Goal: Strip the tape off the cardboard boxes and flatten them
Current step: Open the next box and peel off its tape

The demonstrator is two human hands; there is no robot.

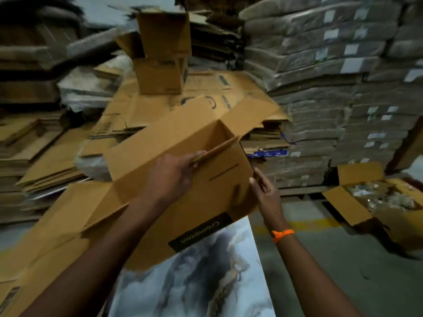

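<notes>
head view: your left hand point(174, 172) curls its fingers point(198, 154) round the box point(217, 186) flap point(217, 146), your right hand point(265, 191) pinches its corner, box raised before the flattened pile point(146, 110). that light pinch could slip when you collapse it.

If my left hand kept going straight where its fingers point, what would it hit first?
Likely the box's far flap; the left hand points along the near flap it pinches. Depth unclear.

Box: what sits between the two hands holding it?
Head view: only the box itself, its near side panel with dark lines. Left hand grips the flap edge; right hand pinches the corner.
</notes>
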